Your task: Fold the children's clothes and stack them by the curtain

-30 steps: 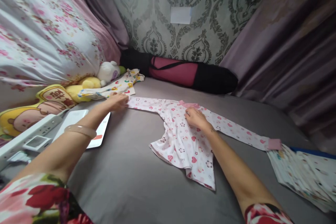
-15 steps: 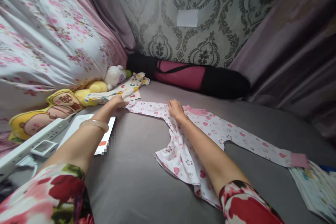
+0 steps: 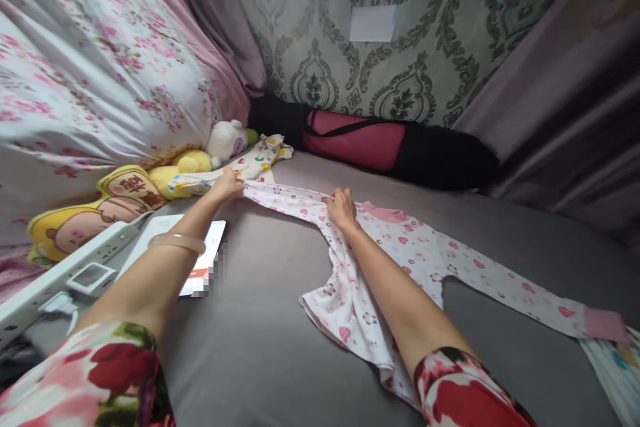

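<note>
A heart-print long-sleeved top (image 3: 415, 247) is stretched between fingers: its sleeve (image 3: 283, 199) is pinched at one end by the left hand (image 3: 230, 185), near the shoulder by the right hand (image 3: 343, 209); by overpulling, it could be skewed.

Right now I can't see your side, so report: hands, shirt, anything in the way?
Left hand gripping end of one sleeve; right hand pinching its upper part. Shirt spread out, partly rumpled. Opposite cuff overlaps white fabric.

"37" on white screen (image 3: 212, 251), unclear Chinese characters on yellow cushion (image 3: 95, 215)
</note>
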The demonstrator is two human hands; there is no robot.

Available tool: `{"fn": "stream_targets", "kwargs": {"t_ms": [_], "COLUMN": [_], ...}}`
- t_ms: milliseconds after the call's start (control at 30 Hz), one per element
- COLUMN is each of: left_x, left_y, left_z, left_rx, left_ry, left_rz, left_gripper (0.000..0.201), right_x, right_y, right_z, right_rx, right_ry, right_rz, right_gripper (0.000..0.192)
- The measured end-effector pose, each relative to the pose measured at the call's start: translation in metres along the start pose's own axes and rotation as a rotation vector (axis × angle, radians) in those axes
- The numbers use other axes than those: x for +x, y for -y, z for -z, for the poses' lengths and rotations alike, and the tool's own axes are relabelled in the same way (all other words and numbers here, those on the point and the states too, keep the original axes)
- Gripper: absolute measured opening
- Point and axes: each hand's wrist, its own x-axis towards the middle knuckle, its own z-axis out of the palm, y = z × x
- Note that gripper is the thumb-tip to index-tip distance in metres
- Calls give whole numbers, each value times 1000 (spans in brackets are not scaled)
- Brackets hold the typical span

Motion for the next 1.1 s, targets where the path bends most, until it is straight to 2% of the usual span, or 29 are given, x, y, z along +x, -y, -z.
{"fn": "stream_targets", "kwargs": {"t_ms": [67, 200, 333, 467, 567, 667, 733, 767, 900, 967, 1033, 1100], "left_x": [-6, -14, -11, -11, -18, -37, -57, -69, -126, -152, -175, -193], "left_y": [-3, -9, -8, -12, -24, -46, -61, -68, -83, -81, -75, -70], "left_z": [-7, -18, -20, -17, -14, -10, -9, -9, -19, -28, -37, -44], "left_rx": [160, 347, 367, 387, 472, 575, 523, 445, 7, -126, -178, -215], "left_ry": [-16, -5, 39, 118, 54, -98, -114, -69, 336, 476, 526, 520], "left_rz": [2, 10, 66, 71, 74, -24, -114, -154, -287, -304, -297, -282], "left_gripper": [56, 55, 56, 53, 49, 46, 46, 45, 39, 40, 42, 46], "right_x": [-2, -4, -5, -5, -4, -13, -32, -46, -122, -164, -204, -239], "right_y": [0, -1, -4, -5, -9, -26, -45, -56, -107, -133, -156, -173], "right_z": [-6, -17, -22, -20, -8, 17, 39, 51, 96, 112, 119, 120], "right_rx": [-2, -35, -81, -104, -5, 195, 361, 445, 644, 641, 634, 625], "right_ry": [-59, -144, -91, -45, 47, 168, 192, 186, 153, 151, 140, 134], "right_rz": [-15, 16, 115, 128, 177, 266, 288, 273, 81, -24, -105, -171], "right_gripper": [24, 23, 28, 35, 34, 32, 36, 37, 28, 21, 15, 17]}}
